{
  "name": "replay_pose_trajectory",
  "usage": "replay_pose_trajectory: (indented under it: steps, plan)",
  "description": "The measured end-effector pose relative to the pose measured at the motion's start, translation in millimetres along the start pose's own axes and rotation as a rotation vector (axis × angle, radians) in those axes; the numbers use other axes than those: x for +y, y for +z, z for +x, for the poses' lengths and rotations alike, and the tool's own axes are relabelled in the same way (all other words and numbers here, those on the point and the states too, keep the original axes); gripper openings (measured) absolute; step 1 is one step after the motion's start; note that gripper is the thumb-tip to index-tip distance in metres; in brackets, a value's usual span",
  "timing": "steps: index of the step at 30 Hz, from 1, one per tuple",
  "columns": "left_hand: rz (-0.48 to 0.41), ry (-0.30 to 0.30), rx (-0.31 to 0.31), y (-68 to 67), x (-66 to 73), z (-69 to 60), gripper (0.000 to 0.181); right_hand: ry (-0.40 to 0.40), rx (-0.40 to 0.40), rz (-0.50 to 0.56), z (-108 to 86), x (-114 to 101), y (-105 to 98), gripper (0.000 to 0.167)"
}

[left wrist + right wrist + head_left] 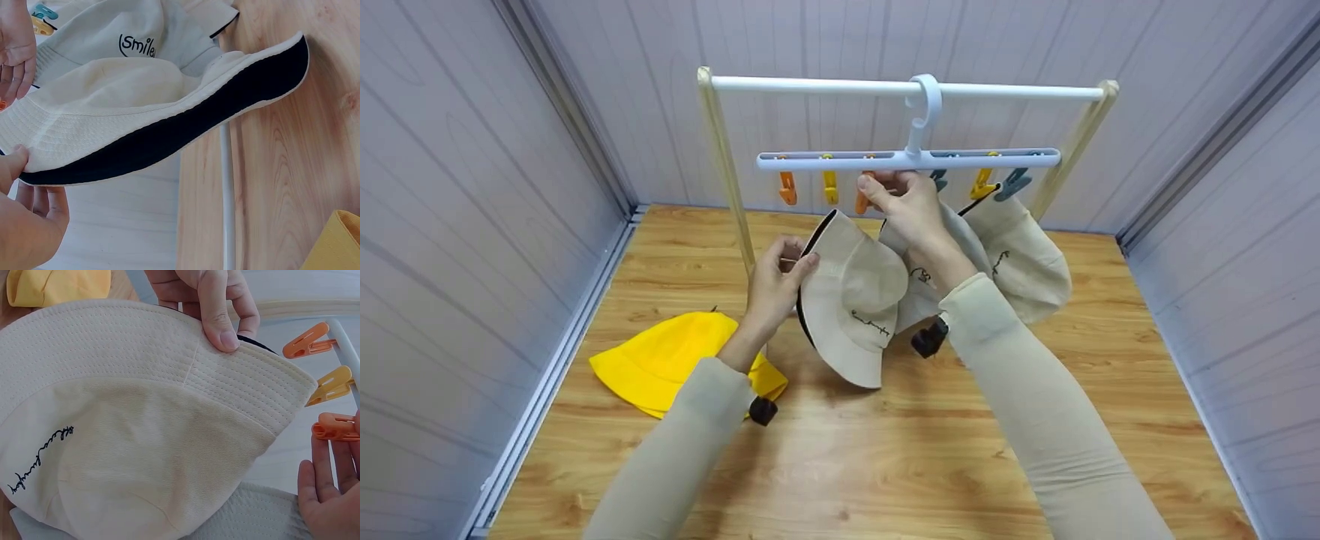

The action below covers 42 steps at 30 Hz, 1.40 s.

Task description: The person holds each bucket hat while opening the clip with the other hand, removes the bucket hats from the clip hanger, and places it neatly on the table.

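Note:
My left hand [772, 277] pinches the brim of a cream bucket hat [847, 300], thumb on the outer face and fingers on the black lining side. This hat hangs tilted, with dark script on its crown. My right hand [915, 214] holds an orange clothespin [337, 426] between thumb and fingers, under the pale blue hanger [847, 160]. In the right wrist view the brim's corner is near that clothespin but apart from it. Behind is a grey hat [107, 28] lettered "Smile", partly hidden by the right arm. A second cream hat [1027, 262] hangs at the right from a grey-blue clothespin [1014, 184].
A white rail [810, 85] on wooden posts [724, 165] carries the hanger. Left of the right hand hang an orange clothespin [787, 187] and a yellow clothespin [830, 186]. A yellow bucket hat [667, 356] lies on the wooden surface [840, 480] at left. Panelled walls enclose three sides.

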<state>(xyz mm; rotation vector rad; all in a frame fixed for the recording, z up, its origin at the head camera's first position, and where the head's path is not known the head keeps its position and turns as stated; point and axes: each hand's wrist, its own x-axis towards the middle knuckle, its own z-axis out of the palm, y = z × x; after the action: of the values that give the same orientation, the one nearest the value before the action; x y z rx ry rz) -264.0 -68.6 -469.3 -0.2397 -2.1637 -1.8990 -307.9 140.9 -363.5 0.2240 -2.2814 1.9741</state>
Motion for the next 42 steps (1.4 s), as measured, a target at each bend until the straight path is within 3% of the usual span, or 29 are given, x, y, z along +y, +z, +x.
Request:
replay_pose_trajectory:
  steps: [26, 37, 42]
  plan:
    - [0.031, -0.005, 0.018, -2.2, 0.6, -2.8, 0.014, -0.032, -0.064, -0.015, -2.1, 4.2, -1.8, 0.038]
    - [0.036, 0.005, 0.025, -3.0, -0.4, -4.2, 0.013, -0.013, -0.070, -0.027, -5.7, 4.9, -4.3, 0.052]
    - [0.026, -0.007, 0.019, -5.0, -0.1, -5.9, 0.012, -0.055, -0.086, -0.046, -9.5, 6.2, -6.7, 0.054]
